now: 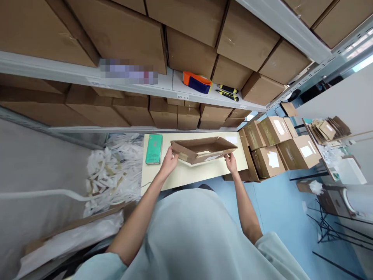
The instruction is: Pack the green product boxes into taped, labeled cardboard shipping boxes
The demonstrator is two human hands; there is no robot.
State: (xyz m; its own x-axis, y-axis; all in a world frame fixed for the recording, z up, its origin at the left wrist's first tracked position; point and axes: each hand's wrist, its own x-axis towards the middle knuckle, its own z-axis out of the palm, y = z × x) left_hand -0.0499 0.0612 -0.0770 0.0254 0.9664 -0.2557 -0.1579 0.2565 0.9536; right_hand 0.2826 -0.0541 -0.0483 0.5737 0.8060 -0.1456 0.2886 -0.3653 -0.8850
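Note:
Between my two hands is a cardboard box (pixel 189 154), partly flattened, with its walls slanted and an opening through its middle. My left hand (pixel 169 160) grips its left end, fingers behind the board. At the lower right edge, my right hand (pixel 231 161) pinches the cardboard near the corner. The box is over a pale yellow table (pixel 186 177). On the table's left side lies a green box or book (pixel 154 149), apart from my left hand. A white paper (pixel 231 139) lies behind the box's right end.
Shelves (pixel 163 89) packed with cartons stand ahead, holding an orange and blue tape dispenser (pixel 197 82) and utility knives (pixel 227 93). Paper scraps (pixel 116 167) heap at left. Taped cartons (pixel 268 161) stack at right, near a side table with flattened cardboard (pixel 328 130).

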